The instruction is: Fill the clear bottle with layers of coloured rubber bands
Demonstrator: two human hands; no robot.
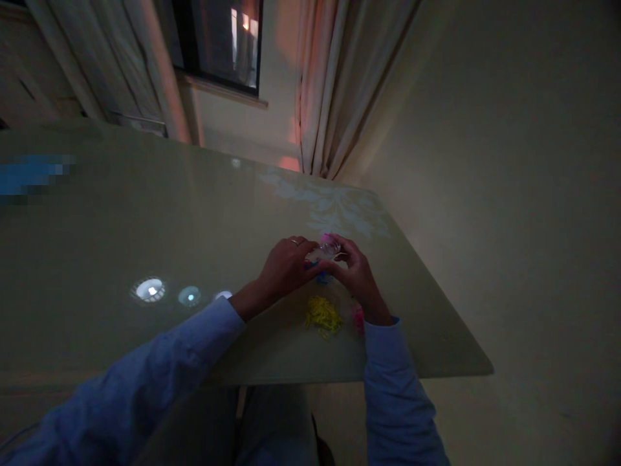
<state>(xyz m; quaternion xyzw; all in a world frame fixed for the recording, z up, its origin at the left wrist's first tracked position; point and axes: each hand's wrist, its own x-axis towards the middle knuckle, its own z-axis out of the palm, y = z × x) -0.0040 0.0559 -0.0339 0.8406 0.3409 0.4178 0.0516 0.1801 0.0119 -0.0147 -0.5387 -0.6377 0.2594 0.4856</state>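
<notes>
My left hand (288, 262), with a ring on one finger, reaches in from the left, its fingers curled toward my right hand. What they pinch, if anything, is hidden. My right hand (356, 266) has its fingers round a small clear container (330, 246) with something pink at its top. Its thumb points toward the left fingertips. Just below the hands shows a blue heap (323, 278), partly covered by them. Nearer me lies a loose pile of short yellow strips (323, 315). A pink heap (358, 317) is partly hidden behind my right wrist.
The glossy table (194, 220) reflects several round lights at the left. Its right edge runs beside a plain wall (524, 213). A blurred blue item (29, 175) lies at the far left. Behind the table are a window (223, 42) and curtains (330, 84). The light is dim.
</notes>
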